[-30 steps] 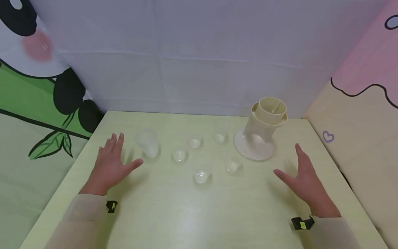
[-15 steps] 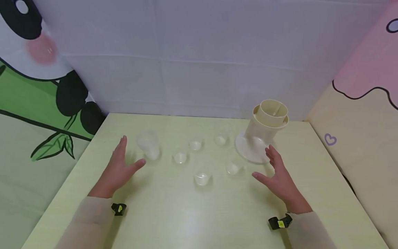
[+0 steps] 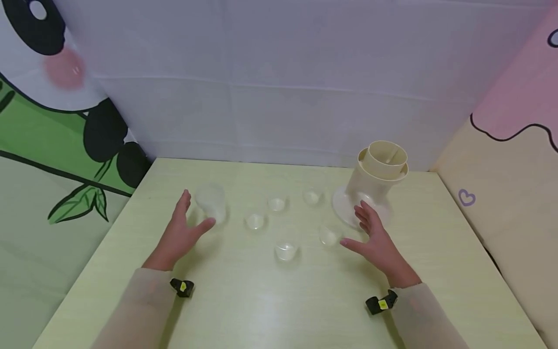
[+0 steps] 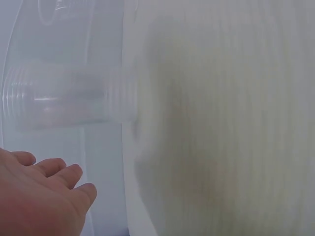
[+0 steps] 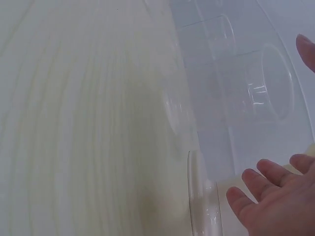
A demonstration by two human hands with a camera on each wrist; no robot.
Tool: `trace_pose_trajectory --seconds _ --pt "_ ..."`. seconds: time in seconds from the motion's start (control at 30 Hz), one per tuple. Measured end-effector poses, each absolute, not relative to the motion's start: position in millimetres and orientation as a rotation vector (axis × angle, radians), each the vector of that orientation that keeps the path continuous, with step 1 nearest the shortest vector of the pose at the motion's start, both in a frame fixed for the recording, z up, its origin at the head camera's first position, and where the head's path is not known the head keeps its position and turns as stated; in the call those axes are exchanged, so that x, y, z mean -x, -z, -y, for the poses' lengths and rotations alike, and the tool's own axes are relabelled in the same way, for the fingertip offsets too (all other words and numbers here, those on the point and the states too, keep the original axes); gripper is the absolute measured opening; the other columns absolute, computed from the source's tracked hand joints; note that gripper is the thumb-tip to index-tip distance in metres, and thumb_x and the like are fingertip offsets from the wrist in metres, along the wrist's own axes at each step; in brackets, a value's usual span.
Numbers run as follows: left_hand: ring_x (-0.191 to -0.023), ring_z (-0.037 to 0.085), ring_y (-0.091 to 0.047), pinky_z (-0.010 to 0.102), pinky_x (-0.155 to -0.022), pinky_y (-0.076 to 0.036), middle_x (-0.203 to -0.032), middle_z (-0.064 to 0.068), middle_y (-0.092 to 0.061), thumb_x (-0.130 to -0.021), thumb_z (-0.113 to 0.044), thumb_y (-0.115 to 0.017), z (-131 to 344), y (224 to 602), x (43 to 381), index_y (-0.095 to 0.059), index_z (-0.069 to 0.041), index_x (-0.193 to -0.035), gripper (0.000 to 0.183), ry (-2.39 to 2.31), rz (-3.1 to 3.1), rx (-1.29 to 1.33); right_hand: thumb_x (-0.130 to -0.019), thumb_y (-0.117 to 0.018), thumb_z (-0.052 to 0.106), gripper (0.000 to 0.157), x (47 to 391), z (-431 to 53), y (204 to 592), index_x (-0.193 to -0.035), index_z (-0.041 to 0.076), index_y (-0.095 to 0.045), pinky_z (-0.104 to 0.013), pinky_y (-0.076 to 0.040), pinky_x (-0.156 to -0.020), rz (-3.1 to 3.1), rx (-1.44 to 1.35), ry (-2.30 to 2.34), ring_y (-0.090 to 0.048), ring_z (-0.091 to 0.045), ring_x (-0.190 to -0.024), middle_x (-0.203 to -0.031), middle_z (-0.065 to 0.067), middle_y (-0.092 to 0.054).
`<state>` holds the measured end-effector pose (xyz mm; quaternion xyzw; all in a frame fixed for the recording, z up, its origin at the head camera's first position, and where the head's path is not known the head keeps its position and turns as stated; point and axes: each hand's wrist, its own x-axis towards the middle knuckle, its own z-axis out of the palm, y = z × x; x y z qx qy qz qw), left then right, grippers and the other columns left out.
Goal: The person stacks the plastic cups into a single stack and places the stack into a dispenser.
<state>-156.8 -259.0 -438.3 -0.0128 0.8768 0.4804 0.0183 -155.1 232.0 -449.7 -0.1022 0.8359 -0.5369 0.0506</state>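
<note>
My left hand [image 3: 179, 238] hovers over the table with fingers extended and thumb apart, just left of a stack of clear plastic cups [image 3: 213, 206]. In the left wrist view, this ribbed stack [image 4: 69, 96] stands beyond the fingers, apart from them. Held the same way, my right hand [image 3: 378, 245] has its thumb near a clear plastic cup [image 3: 330, 235]. The right wrist view shows that cup [image 5: 256, 91] apart from the fingers. Behind the right hand rises a cream cylinder stand [image 3: 368, 186], a smaller tube nested in its top. Neither hand holds anything.
More single clear cups stand in the middle: a front cup [image 3: 286, 251], a left cup [image 3: 255, 221], and two rear ones, a cup [image 3: 276, 203] and another cup [image 3: 312, 196]. The stand's round base [image 3: 344, 208] spreads beneath it. A pale cloth wall [image 3: 279, 116] borders the table's back.
My right hand has moved left, from the table's right side to beside the nearest cup and the stand's base. My left hand has shifted slightly right, toward the cup stack. The cups have stayed put.
</note>
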Motion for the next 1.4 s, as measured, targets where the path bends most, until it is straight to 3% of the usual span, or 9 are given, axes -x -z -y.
trace_pose_trajectory --seconds 0.5,0.77,1.07,1.4 --pt "-0.154 0.042 -0.019 0.060 -0.120 -0.026 -0.169 0.021 -0.016 -0.097 -0.037 -0.074 241 442 178 -0.003 -0.007 -0.164 0.102 -1.558 -2.650 0.154 -0.088 -0.086 0.020 0.110 167 -218 462 -0.165 0.011 -0.007 -0.053 -0.021 -0.124 -2.432 0.271 1.698 -0.023 -0.035 -0.154 -0.167 -0.013 -0.026" --pt "-0.152 0.044 -0.024 0.062 -0.118 -0.030 -0.168 0.022 -0.020 -0.098 -0.040 -0.072 240 443 185 -0.007 -0.005 -0.162 0.099 -1.572 -2.623 0.212 -0.085 -0.088 0.022 0.107 172 -213 469 -0.165 0.016 -0.017 -0.053 -0.017 -0.125 -2.360 0.201 1.731 -0.022 -0.035 -0.154 -0.166 -0.010 -0.031" --pt "-0.148 0.044 -0.031 0.058 -0.116 -0.035 -0.164 0.026 -0.024 -0.101 -0.034 -0.068 237 441 184 -0.010 -0.001 -0.160 0.089 -1.617 -2.600 0.175 -0.090 -0.083 0.013 0.090 172 -210 469 -0.160 0.016 -0.027 -0.052 -0.017 -0.124 -2.329 0.155 1.725 -0.024 -0.032 -0.154 -0.161 -0.009 -0.040" --pt "-0.145 0.045 -0.036 0.059 -0.114 -0.038 -0.160 0.027 -0.032 -0.101 -0.036 -0.067 236 442 185 -0.013 -0.001 -0.159 0.087 -1.563 -2.635 0.199 -0.089 -0.084 0.019 0.081 173 -211 472 -0.154 0.012 -0.036 -0.040 -0.022 -0.124 -2.291 0.209 1.834 -0.036 -0.025 -0.149 -0.158 -0.011 -0.044"
